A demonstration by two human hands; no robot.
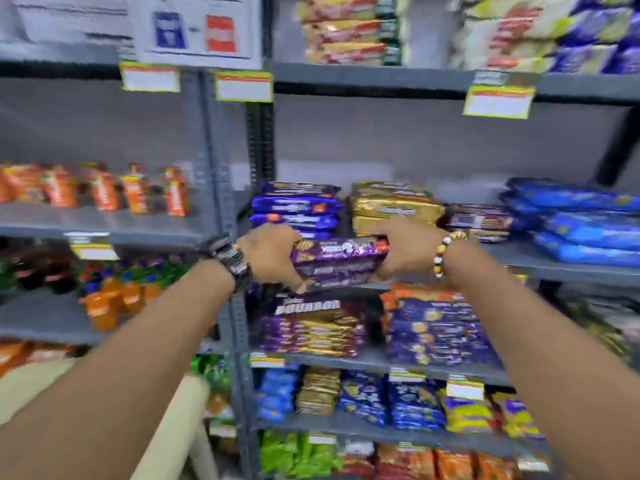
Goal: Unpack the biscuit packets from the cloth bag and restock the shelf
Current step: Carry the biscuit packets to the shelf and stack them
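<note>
Both my hands hold a small stack of purple biscuit packets [337,263] at chest height, right in front of the grey shelf [540,263]. My left hand [268,254] grips the stack's left end and my right hand [405,252] grips its right end. The stack hangs just before a pile of blue-purple packets [298,207] and a pile of gold packets [391,206] on that shelf. A cream cloth bag [173,431] hangs at the lower left, partly hidden by my left forearm. The picture is blurred.
Blue packets [581,223] lie at the shelf's right end, a dark packet [478,220] beside the gold pile. The shelf below holds purple and gold packets [311,327]. Orange bottles [104,299] and orange pouches [100,188] fill the left rack. A grey upright post [239,188] divides the racks.
</note>
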